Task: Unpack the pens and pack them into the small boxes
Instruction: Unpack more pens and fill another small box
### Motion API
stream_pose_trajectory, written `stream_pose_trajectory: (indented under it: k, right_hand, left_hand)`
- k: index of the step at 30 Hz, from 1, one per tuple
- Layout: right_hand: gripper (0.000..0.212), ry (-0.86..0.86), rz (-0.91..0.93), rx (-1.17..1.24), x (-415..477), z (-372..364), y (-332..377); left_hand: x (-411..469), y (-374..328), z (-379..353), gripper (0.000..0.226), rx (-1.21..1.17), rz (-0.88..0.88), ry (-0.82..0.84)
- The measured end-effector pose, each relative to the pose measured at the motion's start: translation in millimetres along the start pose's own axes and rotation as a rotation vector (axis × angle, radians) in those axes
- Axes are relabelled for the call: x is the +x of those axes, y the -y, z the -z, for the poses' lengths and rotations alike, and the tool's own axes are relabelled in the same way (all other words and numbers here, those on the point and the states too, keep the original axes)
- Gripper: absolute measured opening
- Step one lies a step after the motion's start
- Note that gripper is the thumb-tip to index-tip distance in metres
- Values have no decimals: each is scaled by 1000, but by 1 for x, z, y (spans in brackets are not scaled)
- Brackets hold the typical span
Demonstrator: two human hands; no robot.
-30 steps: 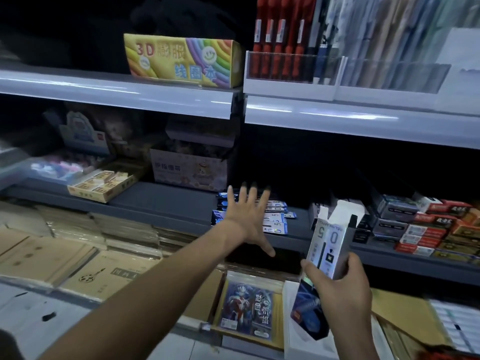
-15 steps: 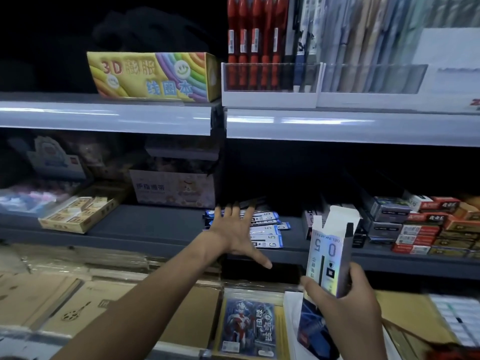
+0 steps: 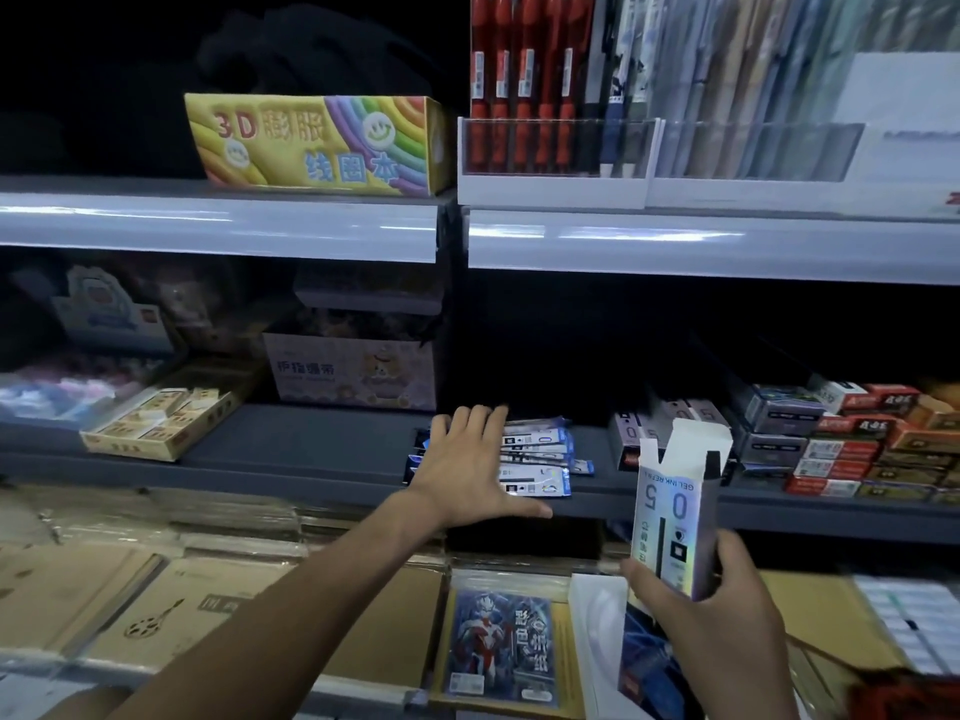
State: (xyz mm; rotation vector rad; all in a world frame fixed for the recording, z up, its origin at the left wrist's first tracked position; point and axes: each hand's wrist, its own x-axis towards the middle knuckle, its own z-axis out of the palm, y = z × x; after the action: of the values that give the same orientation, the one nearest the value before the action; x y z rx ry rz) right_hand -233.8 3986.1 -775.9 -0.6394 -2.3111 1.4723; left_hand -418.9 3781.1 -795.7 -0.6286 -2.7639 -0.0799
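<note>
left hand (image 3: 470,467) spread flat, holding nothing, over the pen packets (image 3: 540,462) on the shelf (image 3: 311,444); their long axis runs left-right, just under its fingers. right hand (image 3: 727,621) grips the small box (image 3: 670,517) upright, flap open, farther right.

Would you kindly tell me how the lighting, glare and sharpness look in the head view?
Head view: dim overall, upper left almost black. Head view: bright glare streaks run along the pale shelf edge. Head view: the left hand blurs softly at the fingertips over the pen packets, while the small box in the right hand is legible, with a rainbow sheen.
</note>
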Motion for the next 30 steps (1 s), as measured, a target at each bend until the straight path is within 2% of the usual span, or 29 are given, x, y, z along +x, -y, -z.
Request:
stream_pose_trajectory:
  k: [7, 11, 15, 21, 25, 28, 30]
  right_hand:
    - [49, -18, 42, -38, -2, -1, -3]
    - [39, -32, 83, -47, -4, -1, -3]
    - [39, -42, 63, -18, -5, -2, -2]
    - [37, -71, 148, -54, -8, -13, 5]
    - [30, -110, 177, 93, -15, -31, 20]
    - [27, -141, 215, 174, -23, -43, 35]
    - [31, -206, 298, 142, -26, -53, 42]
  left_hand:
    - [-2, -3, 0, 101, -73, -51, -53]
    - [-1, -2, 5, 70, -215, -56, -63]
    - [-2, 3, 8, 41, -300, -92, -94]
    - [-4, 1, 14, 33, -257, -181, -126]
    - [-16, 6, 23, 37, -166, -225, -268]
    - [-41, 15, 35, 40, -252, -91, -295]
    - [-68, 26, 44, 35, -438, 34, -304]
